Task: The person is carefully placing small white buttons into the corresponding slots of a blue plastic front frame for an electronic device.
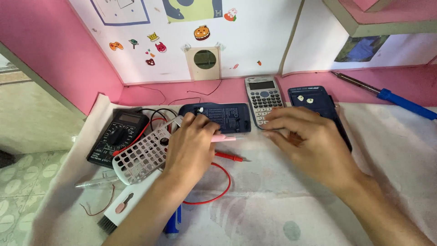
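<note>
The left hand (190, 146) rests palm-down on the counter (273, 200), which is covered with a pale cloth. Its fingers are curled around a pink, pen-like tool (223, 138) whose tip projects to the right of the knuckles. The hand lies partly over a white keypad frame with a grid of square openings (143, 155), and its fingertips reach the lower edge of a dark blue calculator back cover (223, 116) lying flat just beyond it.

The right hand (309, 141) hovers low over the cloth, fingers bent and drawn together, pointing left. Whether it pinches something small cannot be told, as the fingertips hide the spot. Its fingertips sit just below a grey calculator (264, 98) with its keypad facing up. The back of the hand covers part of a second dark blue casing (318, 102) that lies to the right of the calculator.

At the left edge of the cloth lies a black multimeter (117, 135). Its red lead wire (218, 187) loops under the left wrist, and the red probe (230, 157) lies between the two hands. A white brush with dark bristles (119, 213) lies near the left forearm. A blue-handled soldering iron (400, 100) lies well apart at the far right, against the pink wall (54, 54)
</note>
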